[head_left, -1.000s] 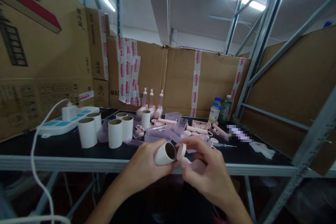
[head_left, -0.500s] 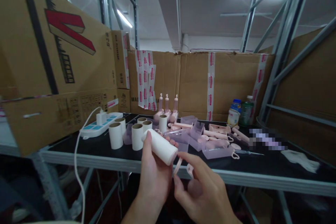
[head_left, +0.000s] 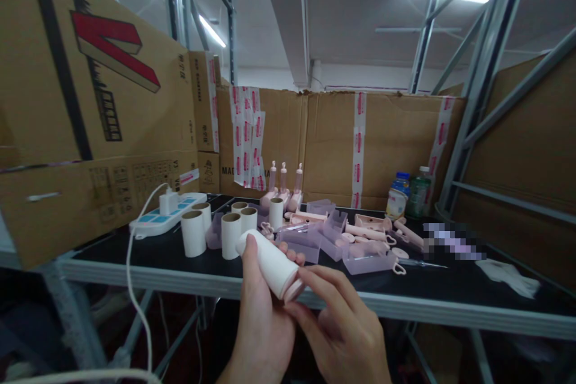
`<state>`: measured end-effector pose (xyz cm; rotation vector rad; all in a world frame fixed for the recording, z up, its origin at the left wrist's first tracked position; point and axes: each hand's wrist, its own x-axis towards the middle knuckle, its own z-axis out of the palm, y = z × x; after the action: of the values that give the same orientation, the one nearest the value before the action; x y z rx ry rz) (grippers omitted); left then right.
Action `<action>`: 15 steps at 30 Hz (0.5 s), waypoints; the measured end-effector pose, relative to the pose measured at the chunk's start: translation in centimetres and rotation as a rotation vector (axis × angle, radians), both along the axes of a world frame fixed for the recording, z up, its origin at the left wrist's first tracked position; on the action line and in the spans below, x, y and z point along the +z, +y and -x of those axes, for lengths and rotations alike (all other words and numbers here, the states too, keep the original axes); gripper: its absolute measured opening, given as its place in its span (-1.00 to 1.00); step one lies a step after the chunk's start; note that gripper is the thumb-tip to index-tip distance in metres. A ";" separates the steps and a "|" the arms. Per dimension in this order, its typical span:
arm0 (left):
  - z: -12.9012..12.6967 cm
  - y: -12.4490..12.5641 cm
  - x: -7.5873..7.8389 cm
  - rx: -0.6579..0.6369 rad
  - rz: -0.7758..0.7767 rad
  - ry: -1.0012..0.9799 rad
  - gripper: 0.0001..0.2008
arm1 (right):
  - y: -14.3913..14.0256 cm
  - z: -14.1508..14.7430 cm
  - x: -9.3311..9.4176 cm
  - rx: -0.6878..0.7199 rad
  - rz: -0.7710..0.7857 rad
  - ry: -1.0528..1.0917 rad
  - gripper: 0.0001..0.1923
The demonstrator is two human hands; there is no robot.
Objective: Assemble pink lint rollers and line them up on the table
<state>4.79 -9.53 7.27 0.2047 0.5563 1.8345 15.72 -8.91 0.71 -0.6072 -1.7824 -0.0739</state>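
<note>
Tube [head_left: 270,263] tilts — long axis running down-right toward the pink disc [head_left: 294,290].

On your table [head_left: 432,285]: power strip [head_left: 150,226] left, standing tubes [head_left: 193,237] right of it, trays [head_left: 369,261] mid-right, bottles [head_left: 396,199] behind them, cardboard wall [head_left: 330,150] at back. Nearest you: held tube [head_left: 273,264] in left hand [head_left: 267,312], cap [head_left: 294,289] at its right end.

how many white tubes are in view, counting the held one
7: one white tube in the left hand, two beside the power strip, three clustered right of those, one before the upright pink pieces. Others may be hidden.
</note>
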 end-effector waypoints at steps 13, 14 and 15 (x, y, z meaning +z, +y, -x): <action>-0.3 -0.5 0.4 0.010 0.141 -0.036 -0.65 | 0.0 1.2 -0.5 0.083 -0.019 0.135 -0.80; -0.2 -0.5 0.3 0.018 0.148 -0.033 -0.67 | 0.0 1.3 -0.4 0.084 -0.010 0.151 -0.83; -0.2 -0.5 0.2 0.020 0.144 -0.010 -0.68 | -0.1 1.3 -0.2 0.087 0.001 0.169 -0.85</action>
<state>5.00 -10.00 7.49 0.0937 0.6829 1.8050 14.39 -9.01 0.47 -0.5204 -1.6430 0.0373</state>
